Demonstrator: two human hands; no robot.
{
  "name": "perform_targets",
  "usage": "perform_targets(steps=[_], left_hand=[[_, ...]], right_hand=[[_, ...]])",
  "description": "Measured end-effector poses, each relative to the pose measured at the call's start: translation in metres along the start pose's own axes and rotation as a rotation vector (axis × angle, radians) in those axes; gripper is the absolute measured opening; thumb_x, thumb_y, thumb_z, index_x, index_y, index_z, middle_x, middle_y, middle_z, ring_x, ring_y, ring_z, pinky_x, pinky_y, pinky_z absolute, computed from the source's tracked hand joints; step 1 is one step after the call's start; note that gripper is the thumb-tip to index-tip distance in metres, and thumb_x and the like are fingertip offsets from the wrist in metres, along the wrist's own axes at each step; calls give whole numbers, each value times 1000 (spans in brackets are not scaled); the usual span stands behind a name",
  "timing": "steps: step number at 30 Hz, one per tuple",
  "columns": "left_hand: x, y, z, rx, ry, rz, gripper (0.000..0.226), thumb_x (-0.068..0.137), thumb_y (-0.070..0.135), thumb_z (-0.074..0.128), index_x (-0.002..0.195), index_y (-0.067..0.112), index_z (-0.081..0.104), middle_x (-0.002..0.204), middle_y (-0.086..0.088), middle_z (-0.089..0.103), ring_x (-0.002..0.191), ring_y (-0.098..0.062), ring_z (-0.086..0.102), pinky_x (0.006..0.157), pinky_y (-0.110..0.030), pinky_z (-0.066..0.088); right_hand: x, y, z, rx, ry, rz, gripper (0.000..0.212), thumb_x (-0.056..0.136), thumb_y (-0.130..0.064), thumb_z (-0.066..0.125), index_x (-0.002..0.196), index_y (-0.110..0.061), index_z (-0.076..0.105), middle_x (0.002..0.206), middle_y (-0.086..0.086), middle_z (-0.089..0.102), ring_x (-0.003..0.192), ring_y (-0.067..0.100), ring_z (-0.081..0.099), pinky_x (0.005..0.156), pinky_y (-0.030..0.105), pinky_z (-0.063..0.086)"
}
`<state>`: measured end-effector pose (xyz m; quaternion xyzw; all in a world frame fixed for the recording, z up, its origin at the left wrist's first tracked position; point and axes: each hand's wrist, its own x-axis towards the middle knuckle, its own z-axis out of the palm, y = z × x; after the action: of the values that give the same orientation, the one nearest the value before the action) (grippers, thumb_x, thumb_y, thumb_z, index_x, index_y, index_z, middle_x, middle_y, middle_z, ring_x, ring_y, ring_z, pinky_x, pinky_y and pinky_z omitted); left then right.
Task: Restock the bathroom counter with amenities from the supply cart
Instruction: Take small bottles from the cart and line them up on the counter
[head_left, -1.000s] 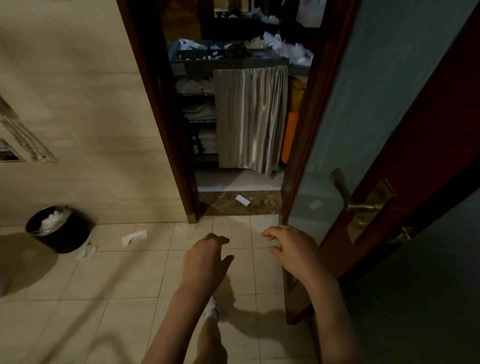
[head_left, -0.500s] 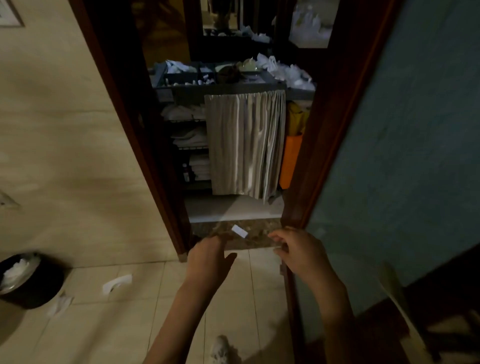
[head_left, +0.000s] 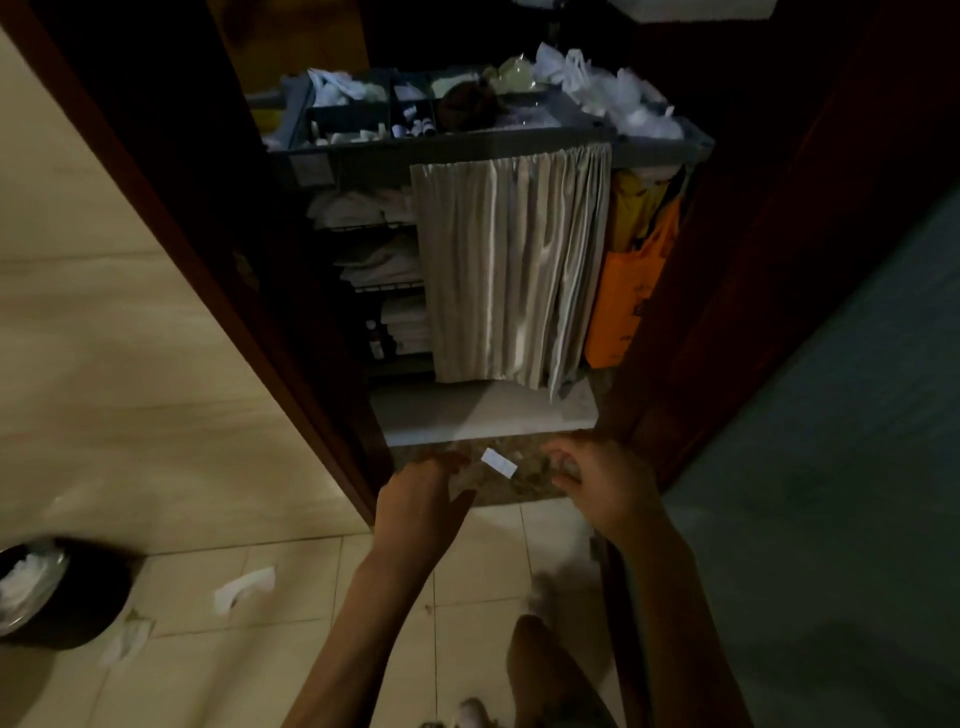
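Dim view from head height, looking down through a dark wooden doorway (head_left: 223, 280) from a tiled bathroom floor (head_left: 291, 649). Two bare forearms reach forward at the bottom centre. The left hand (head_left: 421, 493) and the right hand (head_left: 605, 488) hover palm down, a little apart, over the speckled stone threshold (head_left: 519, 486); the fingers of both are loosely curled and neither hand holds anything, though motion blur softens the fingertips. Between the hands, on the threshold, lies a small white slip of paper (head_left: 498, 462). Just beyond the doorway stands the supply cart (head_left: 457, 144), well out of reach of the hands. Its grey top tray is split into compartments that hold small amenity bottles (head_left: 413, 127) and packets, with crumpled white plastic bags (head_left: 613, 93) heaped at the right end. A pale pleated curtain (head_left: 514, 265) hangs over the cart's front; to the curtain's left, wire shelves carry folded white linens (head_left: 379, 254), and to its right hangs an orange bag (head_left: 631, 301). At the lower left a round black bin (head_left: 78, 608) sits by the beige wall, with white paper scraps (head_left: 244, 587) on the tiles beside it
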<state>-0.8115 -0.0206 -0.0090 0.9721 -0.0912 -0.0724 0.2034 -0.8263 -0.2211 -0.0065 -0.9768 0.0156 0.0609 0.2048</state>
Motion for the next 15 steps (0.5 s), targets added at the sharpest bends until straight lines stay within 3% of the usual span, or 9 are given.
perform_targets(steps=[6,11,15], left_hand=[[92,-7,8,26,-16,-65,34,92,36,57,126,27,60,116,3,66,100,-17,65,83,-30,53],[208,24,-10,45,38,8,38,93,37,56,130,29,56,128,4,60,115,-16,57,91,-28,44],[293,52,-30,-1,104,29,33,90,36,58,123,29,62,121,4,65,109,-18,61,88,-32,49]], right_hand=[[106,16,-5,84,-52,-63,32,87,-17,66,119,-21,64,118,-2,66,110,17,61,93,35,49],[213,37,-52,116,13,-105,36,88,-16,67,123,-16,63,122,1,63,115,18,58,98,34,46],[285,49,-99,98,81,-110,34,90,-19,64,124,-23,61,121,-6,63,111,12,58,93,30,49]])
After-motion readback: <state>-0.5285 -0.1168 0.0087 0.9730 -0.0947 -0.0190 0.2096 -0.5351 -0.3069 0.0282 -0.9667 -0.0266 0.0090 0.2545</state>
